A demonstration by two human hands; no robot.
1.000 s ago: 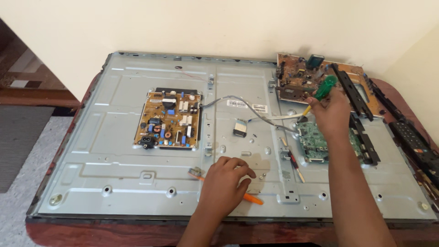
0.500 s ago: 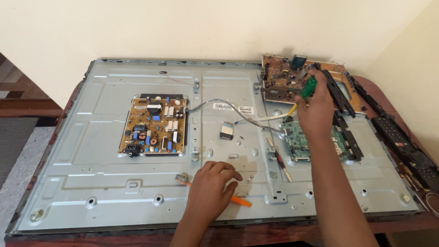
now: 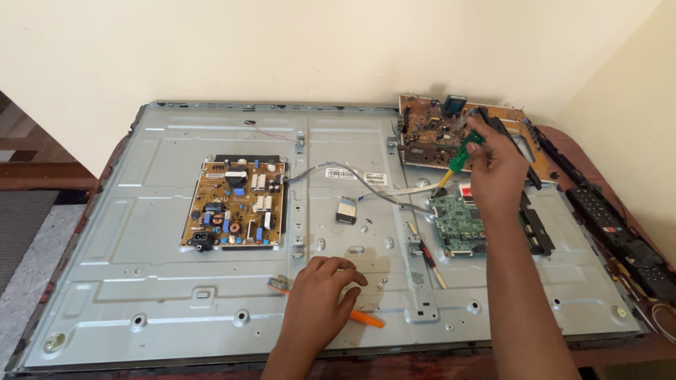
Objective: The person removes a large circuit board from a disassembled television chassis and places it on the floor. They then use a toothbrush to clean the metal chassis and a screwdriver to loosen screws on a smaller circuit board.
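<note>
The grey metal back panel (image 3: 176, 295) of a flat screen covers nearly the whole desk (image 3: 598, 352). On it sit a tan power board (image 3: 236, 204) and a green main board (image 3: 458, 222). The right hand (image 3: 496, 172) has its fingers clenched around a green-handled screwdriver (image 3: 461, 155), tip down at the green board's upper corner; a slip there could gouge the board or nick the grey cable (image 3: 366, 186). The left hand (image 3: 320, 302) rests loosely curled over an orange-handled brush (image 3: 366, 318), not gripping. Loose small screws (image 3: 367, 224) nearby could scatter if brushed.
</note>
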